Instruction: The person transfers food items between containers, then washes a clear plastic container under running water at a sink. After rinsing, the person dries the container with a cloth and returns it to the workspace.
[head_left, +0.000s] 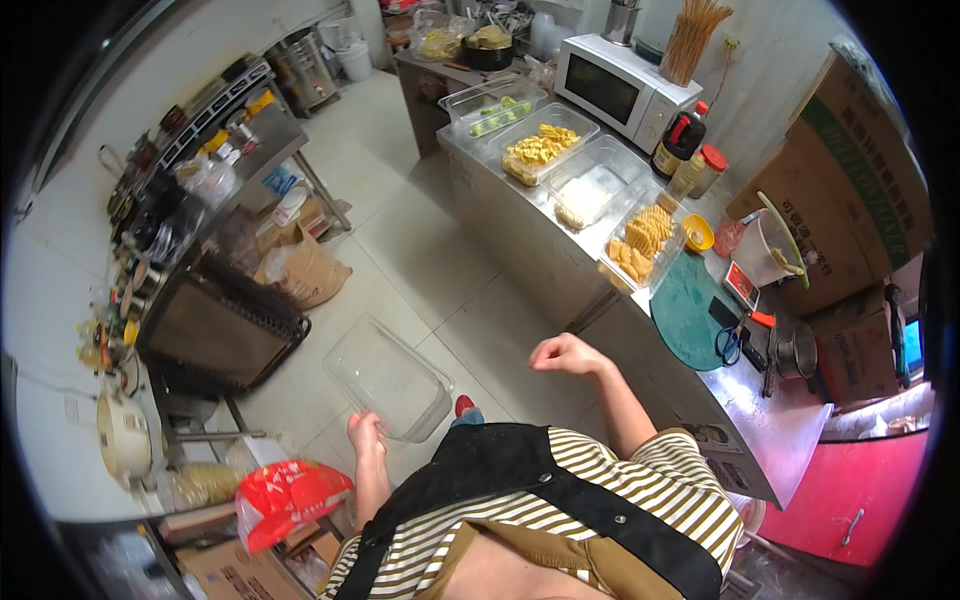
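Observation:
My left hand (367, 435) grips the near end of a clear plastic food container (390, 375), holding it above the tiled floor. Nothing shows inside the container. My right hand (564, 354) hangs in the air beside the steel counter, fingers curled and touching nothing visible. On the counter, a row of clear containers holds green vegetable pieces (501, 116), yellow folded pieces (544, 144), a pale food (581, 201) and ridged tan pieces with smooth ones (641, 241). A round green cutting board (686, 315) lies at the row's near end.
Blue-handled scissors (727, 345), a knife (752, 354) and a small pot (795, 352) lie by the board. Behind the row stand a microwave (626, 90) and a dark sauce bottle (679, 142). To the left are a cluttered steel table (281, 139), a brown sack (304, 274) and a red bag (292, 499).

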